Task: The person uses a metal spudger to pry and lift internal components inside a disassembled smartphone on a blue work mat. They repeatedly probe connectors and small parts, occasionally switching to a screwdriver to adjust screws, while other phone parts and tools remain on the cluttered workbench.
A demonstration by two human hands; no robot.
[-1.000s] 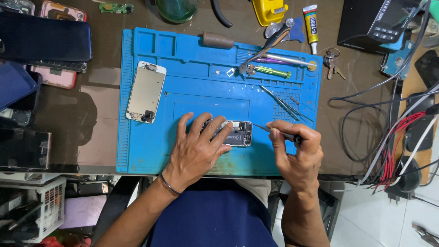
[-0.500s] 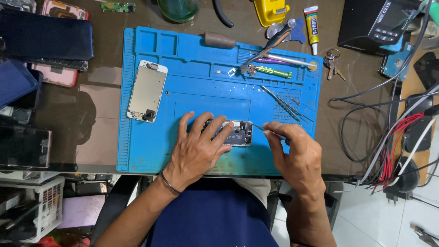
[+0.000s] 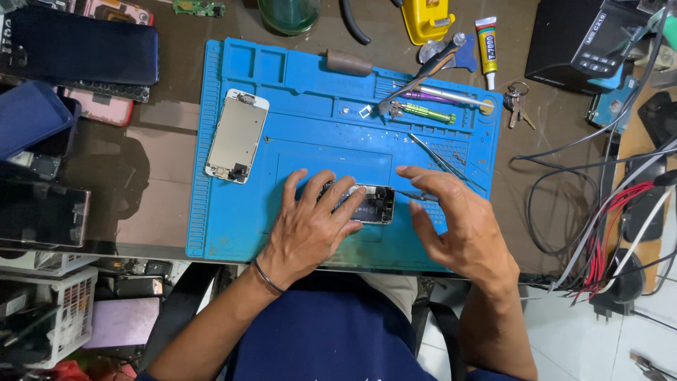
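Head view: left hand (image 3: 310,226) spread open, pressing the opened grey phone body (image 3: 368,204); right hand (image 3: 462,229) pinches thin metal tweezers (image 3: 416,195).

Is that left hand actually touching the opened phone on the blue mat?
Touching. The head view shows the left hand spread flat over the opened phone, its fingers lying on the phone's near end, with no gap visible.
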